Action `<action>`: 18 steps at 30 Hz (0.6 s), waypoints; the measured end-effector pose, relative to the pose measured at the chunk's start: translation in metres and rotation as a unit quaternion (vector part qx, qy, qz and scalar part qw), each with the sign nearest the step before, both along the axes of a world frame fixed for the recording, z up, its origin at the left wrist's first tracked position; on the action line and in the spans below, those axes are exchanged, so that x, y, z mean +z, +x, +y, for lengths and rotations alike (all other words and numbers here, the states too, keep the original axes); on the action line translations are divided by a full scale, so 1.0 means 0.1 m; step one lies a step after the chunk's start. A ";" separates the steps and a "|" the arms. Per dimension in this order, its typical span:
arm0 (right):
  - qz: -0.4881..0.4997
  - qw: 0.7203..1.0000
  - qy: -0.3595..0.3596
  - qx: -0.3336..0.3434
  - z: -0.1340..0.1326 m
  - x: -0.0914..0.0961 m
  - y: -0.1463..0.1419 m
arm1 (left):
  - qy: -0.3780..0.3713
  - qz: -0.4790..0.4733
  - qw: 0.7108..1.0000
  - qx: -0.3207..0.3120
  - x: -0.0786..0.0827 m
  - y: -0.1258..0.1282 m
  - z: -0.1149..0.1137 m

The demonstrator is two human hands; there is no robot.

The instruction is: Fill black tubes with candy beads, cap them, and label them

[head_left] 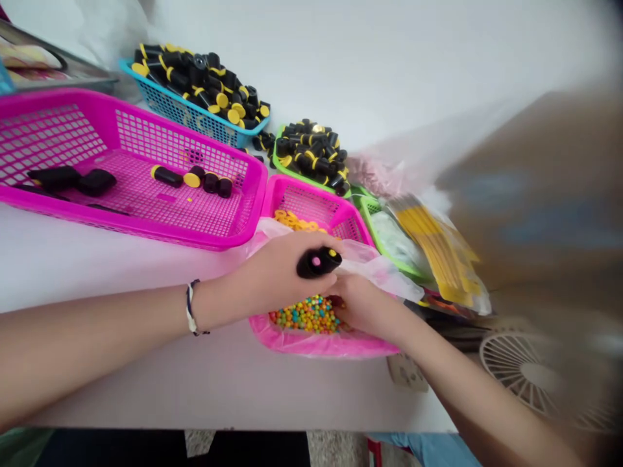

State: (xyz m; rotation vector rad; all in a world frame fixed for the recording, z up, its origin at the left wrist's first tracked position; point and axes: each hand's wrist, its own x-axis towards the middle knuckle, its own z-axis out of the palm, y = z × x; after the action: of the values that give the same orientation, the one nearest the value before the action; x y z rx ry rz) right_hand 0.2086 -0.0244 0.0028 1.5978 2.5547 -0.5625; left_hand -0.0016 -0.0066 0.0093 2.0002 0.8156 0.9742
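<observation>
We are holding a little black tube (pixel 318 263) tight in our left hand (pixel 272 275), over the small pink basket (pixel 311 345). Our right hand (pixel 363 305) is touching the colorful beads (pixel 304 316) at 6 o'clock from the tube; we cannot tell its grip.

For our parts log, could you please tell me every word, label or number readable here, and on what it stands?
None can be read.
The brown box carries blue marks, too blurred to read.
The bag of yellow strips and the black piece in the left hand show no lettering.
</observation>
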 end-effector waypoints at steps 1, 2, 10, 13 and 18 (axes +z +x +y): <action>0.015 1.000 -0.005 0.004 0.00 0.00 -0.03 | 0.000 -0.002 1.000 -0.004 0.00 0.00 0.00; 0.030 0.999 -0.010 0.005 -0.01 0.00 -0.06 | 0.001 -0.007 1.000 -0.009 0.00 -0.01 0.00; 0.129 0.987 -0.090 -0.043 0.01 0.07 -0.05 | -0.023 -0.015 0.999 -0.022 -0.04 -0.04 0.00; 0.175 0.976 -0.116 -0.055 -0.01 0.12 0.00 | -0.006 -0.011 1.000 -0.023 -0.04 -0.03 0.01; 0.212 0.960 -0.150 -0.101 -0.08 0.30 0.19 | 0.041 0.027 0.996 -0.079 -0.02 0.02 0.02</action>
State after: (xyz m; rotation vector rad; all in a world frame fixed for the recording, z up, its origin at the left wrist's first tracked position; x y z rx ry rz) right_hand 0.2272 -0.0322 0.0328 1.7881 2.4126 -1.3760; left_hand 0.0003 -0.0051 0.0070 2.1330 0.6435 0.8787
